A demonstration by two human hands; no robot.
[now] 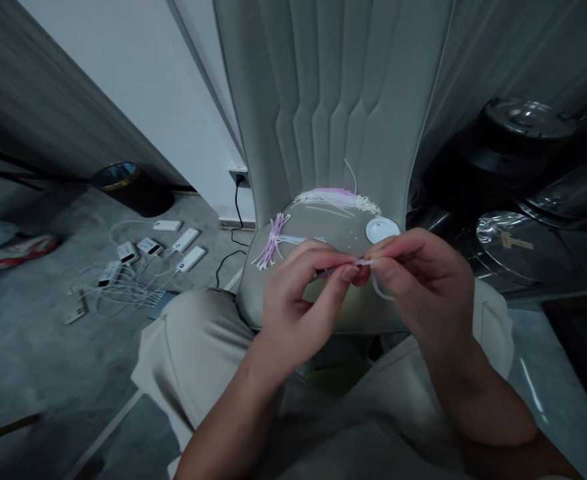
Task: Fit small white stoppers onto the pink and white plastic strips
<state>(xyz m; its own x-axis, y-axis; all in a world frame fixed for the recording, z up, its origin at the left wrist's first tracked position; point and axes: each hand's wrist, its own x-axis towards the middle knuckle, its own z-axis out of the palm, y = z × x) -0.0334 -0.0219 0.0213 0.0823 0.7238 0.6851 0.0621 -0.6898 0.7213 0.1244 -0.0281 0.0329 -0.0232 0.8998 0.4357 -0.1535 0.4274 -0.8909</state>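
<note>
The thin white plastic strip [366,263]: you are pinching it between left hand [301,297] and right hand [423,283], over the grey padded chair seat [333,230] front edge.

A grey padded chair [333,120] stands ahead, a white round disc [382,230] on its seat. White rectangular power banks [192,259] with tangled white cables [123,287] lie on the grey floor [23,347]. A black cable [236,207] hangs from a wall socket [240,177]. Glass pot lids [511,243] sit at right.

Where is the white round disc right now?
The white round disc lies on the grey chair seat, right of centre in the head view, just beyond the right hand and right of the pile of white and pink strips.
</note>
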